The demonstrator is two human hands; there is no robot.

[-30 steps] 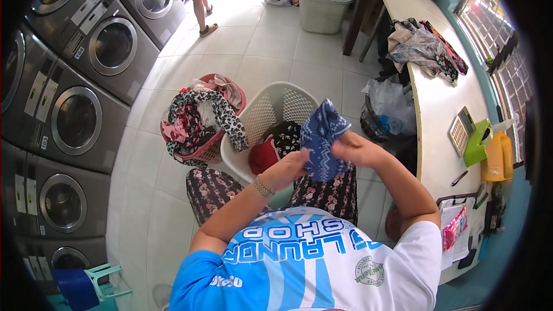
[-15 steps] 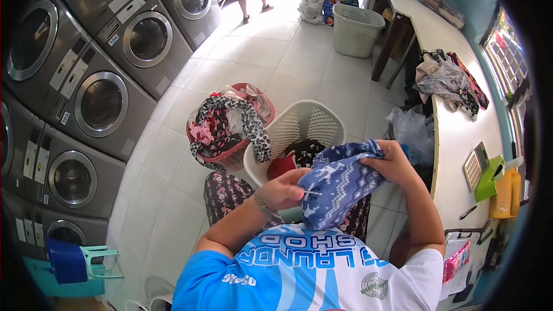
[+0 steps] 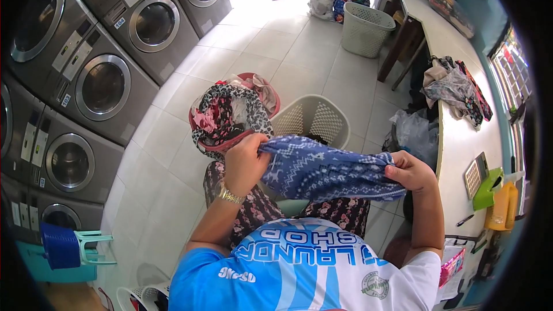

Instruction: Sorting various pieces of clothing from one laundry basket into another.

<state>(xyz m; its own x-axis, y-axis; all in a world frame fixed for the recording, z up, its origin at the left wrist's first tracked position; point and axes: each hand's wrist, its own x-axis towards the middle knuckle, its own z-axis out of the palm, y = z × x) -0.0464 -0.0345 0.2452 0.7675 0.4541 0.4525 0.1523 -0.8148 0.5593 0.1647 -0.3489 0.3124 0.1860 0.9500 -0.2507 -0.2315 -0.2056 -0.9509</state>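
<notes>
Blue patterned cloth (image 3: 328, 170) stretched between left hand (image 3: 245, 161) and right hand (image 3: 410, 171), both clenched on its ends

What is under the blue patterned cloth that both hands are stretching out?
The white laundry basket sits under the blue patterned cloth, which the left hand and right hand stretch out; the cloth covers the basket's contents.

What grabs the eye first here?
The blue patterned cloth, stretched level between the left hand and right hand at centre. Just beyond it stand a white laundry basket and a pink basket heaped with mixed clothes. A row of grey washing machines curves down the left side.
</notes>
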